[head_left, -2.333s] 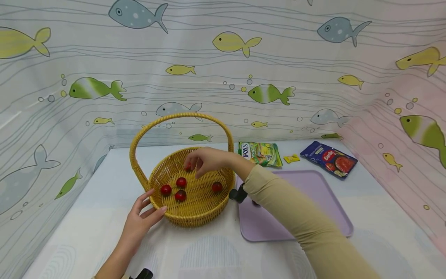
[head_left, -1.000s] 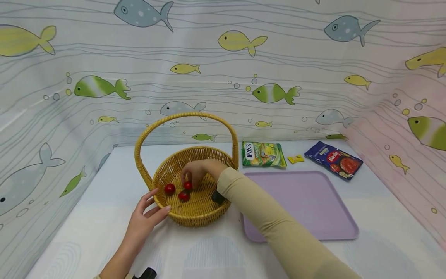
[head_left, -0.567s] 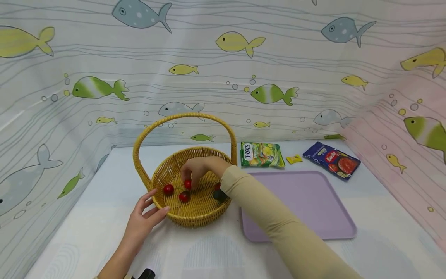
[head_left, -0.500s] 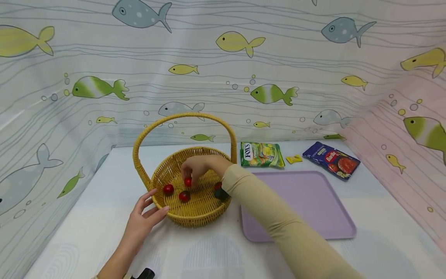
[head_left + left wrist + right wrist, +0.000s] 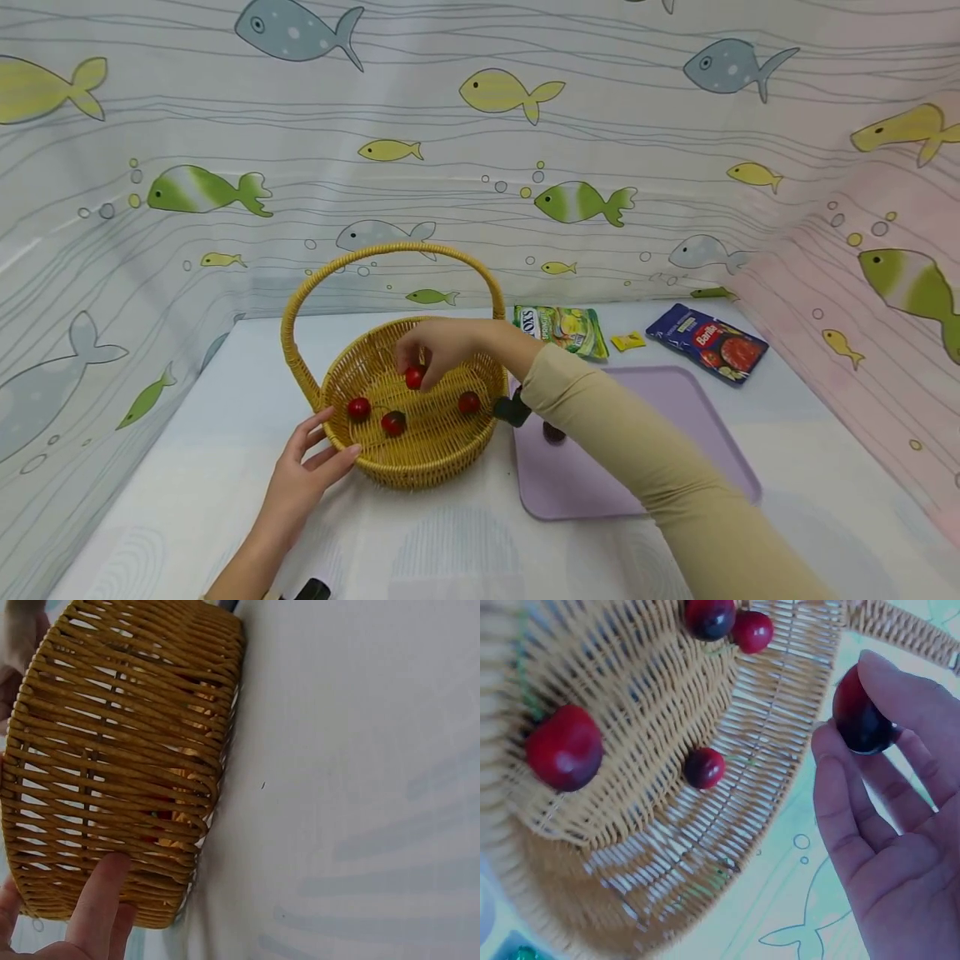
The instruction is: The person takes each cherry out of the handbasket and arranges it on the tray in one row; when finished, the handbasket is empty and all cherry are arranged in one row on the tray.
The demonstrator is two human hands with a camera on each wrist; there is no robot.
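A yellow wicker basket (image 5: 420,477) with a tall arched handle stands on the table. My left hand (image 5: 303,479) rests with spread fingers against its near left side; in the left wrist view a fingertip touches the woven wall. Over the basket, my right hand (image 5: 442,346) pinches a dark red cherry (image 5: 864,712) between thumb and fingers. Below it, inside, lie several other cherries: one cherry (image 5: 358,408) at left, another cherry (image 5: 393,422) beside it and a third cherry (image 5: 468,402) at right. The right wrist view shows one more cherry (image 5: 705,767).
Right of the basket lies a lilac tray (image 5: 720,450) bearing a dark round fruit (image 5: 553,432), partly behind the right sleeve. Behind are a green Fox's candy bag (image 5: 570,332), a small yellow packet (image 5: 628,341) and a blue Barilla pouch (image 5: 707,342). A fish-print curtain (image 5: 495,150) surrounds the table.
My right hand has lifted a cherry off the basket's floor and moved up and slightly right. The left hand keeps its place on the basket.
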